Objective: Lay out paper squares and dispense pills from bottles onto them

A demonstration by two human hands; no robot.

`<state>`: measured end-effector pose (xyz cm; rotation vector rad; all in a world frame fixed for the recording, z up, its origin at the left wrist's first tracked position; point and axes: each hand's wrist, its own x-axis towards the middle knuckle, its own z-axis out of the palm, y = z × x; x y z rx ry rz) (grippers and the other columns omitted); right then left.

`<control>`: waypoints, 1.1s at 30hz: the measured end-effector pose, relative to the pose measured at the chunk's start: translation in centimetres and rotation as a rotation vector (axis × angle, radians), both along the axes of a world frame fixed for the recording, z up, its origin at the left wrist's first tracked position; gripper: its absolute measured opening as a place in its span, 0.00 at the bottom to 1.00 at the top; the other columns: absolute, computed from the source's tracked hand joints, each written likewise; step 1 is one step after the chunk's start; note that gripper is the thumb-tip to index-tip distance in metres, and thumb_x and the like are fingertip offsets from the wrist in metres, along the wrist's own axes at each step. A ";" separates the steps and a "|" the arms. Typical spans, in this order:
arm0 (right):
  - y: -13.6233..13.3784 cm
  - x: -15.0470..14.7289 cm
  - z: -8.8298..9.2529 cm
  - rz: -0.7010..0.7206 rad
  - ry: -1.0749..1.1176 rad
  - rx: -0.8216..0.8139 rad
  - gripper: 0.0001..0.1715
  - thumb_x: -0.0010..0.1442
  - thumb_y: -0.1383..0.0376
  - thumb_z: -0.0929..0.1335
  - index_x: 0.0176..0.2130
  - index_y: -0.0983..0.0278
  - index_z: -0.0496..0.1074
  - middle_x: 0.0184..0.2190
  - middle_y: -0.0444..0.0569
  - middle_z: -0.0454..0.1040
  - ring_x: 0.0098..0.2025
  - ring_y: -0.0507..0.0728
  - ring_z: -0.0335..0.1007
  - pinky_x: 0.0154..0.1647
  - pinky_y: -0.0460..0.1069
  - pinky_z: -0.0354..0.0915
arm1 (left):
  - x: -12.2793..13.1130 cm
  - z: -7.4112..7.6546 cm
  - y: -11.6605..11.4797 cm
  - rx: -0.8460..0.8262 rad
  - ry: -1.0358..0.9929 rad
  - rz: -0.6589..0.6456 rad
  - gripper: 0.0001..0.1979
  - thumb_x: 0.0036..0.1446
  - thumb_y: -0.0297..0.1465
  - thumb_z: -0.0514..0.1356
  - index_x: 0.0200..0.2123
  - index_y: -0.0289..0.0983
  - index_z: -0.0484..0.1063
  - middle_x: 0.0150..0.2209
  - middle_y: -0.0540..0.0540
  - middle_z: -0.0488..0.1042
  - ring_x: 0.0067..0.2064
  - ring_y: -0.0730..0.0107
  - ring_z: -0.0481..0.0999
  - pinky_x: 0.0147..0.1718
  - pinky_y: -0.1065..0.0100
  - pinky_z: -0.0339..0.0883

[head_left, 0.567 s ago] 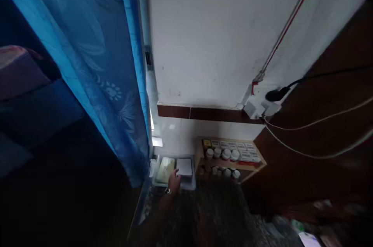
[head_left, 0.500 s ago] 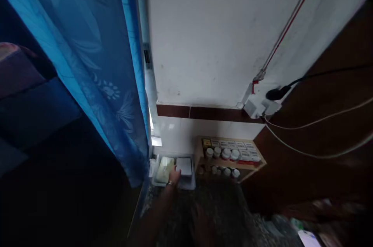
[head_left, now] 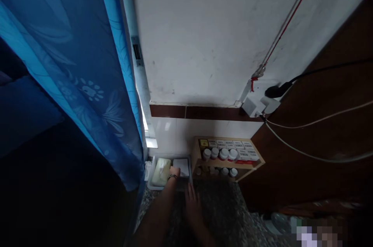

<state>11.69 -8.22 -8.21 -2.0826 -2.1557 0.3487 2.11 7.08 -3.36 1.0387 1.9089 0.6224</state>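
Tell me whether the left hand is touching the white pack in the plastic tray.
Touching: the head view shows the left hand with its fingertips on the near corner of the white pack in the plastic tray.

A shallow clear plastic tray [head_left: 151,186] holds a pale yellow-green block [head_left: 161,172] lying just beside a flat white square packet [head_left: 183,167], both resting flat inside it.
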 end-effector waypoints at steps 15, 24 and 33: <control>1.1 0.2 1.2 -0.029 -0.133 -0.071 0.38 0.54 0.78 0.52 0.62 0.62 0.46 0.65 0.49 0.41 0.66 0.59 0.38 0.61 0.59 0.47 | 1.0 1.7 -2.1 0.065 0.390 -0.132 0.14 0.52 0.29 0.58 0.43 0.32 0.69 0.43 0.36 0.71 0.44 0.58 0.71 0.37 0.66 0.63; 1.1 0.6 0.6 -0.025 -0.151 -0.072 0.38 0.54 0.75 0.55 0.63 0.59 0.44 0.65 0.48 0.38 0.66 0.59 0.38 0.60 0.60 0.47 | 1.1 1.0 -1.8 0.080 0.524 -0.157 0.08 0.50 0.28 0.58 0.34 0.32 0.74 0.43 0.35 0.67 0.48 0.52 0.67 0.38 0.62 0.64; 1.1 0.5 1.2 -0.024 -0.130 -0.087 0.35 0.56 0.74 0.52 0.63 0.61 0.45 0.65 0.49 0.39 0.66 0.60 0.39 0.60 0.62 0.47 | 1.6 0.3 -2.1 0.138 0.380 -0.140 0.10 0.52 0.27 0.57 0.39 0.31 0.70 0.46 0.34 0.67 0.50 0.53 0.67 0.44 0.62 0.62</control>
